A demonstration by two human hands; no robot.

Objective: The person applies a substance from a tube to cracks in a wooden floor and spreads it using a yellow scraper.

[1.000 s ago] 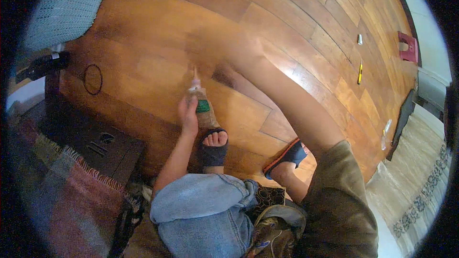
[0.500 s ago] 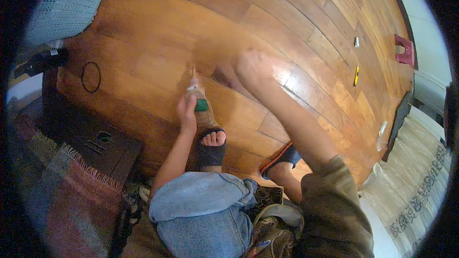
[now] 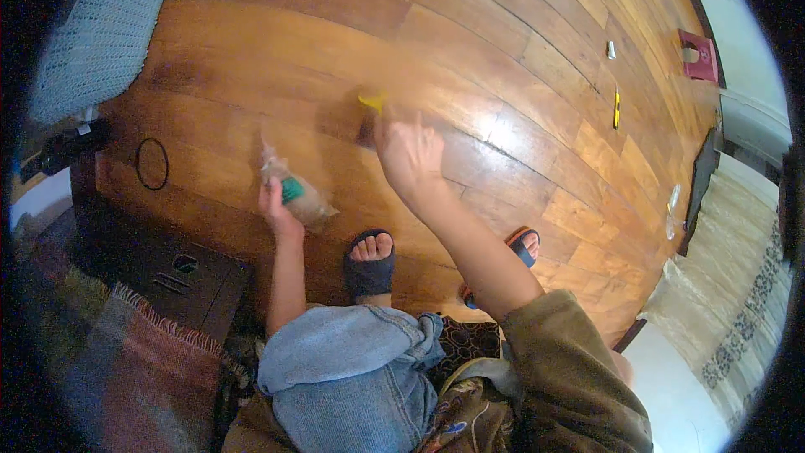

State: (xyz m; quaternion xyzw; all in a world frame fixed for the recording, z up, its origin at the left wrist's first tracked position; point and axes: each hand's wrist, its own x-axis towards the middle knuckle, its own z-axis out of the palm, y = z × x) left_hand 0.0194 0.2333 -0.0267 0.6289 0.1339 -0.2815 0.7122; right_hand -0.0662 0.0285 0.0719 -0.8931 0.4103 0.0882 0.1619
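Note:
My left hand (image 3: pixel 282 208) is closed around a see-through plastic packet (image 3: pixel 312 203) with a green label and a narrow pinkish tip pointing away from me; it is held tilted above the floor. Farther right, my right hand (image 3: pixel 411 155) is low over the boards and smeared by motion. At its fingertips shows a small bright yellow flat piece (image 3: pixel 371 103), like a spreader, its lower part hidden by the fingers. Beside these fingers lies a dark patch (image 3: pixel 366 132) in the wooden floor (image 3: pixel 277 42).
A yellow cutter knife (image 3: pixel 617 109) and a small white piece (image 3: pixel 611 50) lie at right, near a dark red stool-like object (image 3: pixel 698 56). A black ring (image 3: pixel 152 164) lies at left, beside a dark cabinet (image 3: pixel 180 264). My sandalled feet (image 3: pixel 369 262) stand below my hands.
My left hand and the packet have moved left, and the packet tilts more. My right hand has come left and nearer to me, and the yellow piece now shows at its fingertips.

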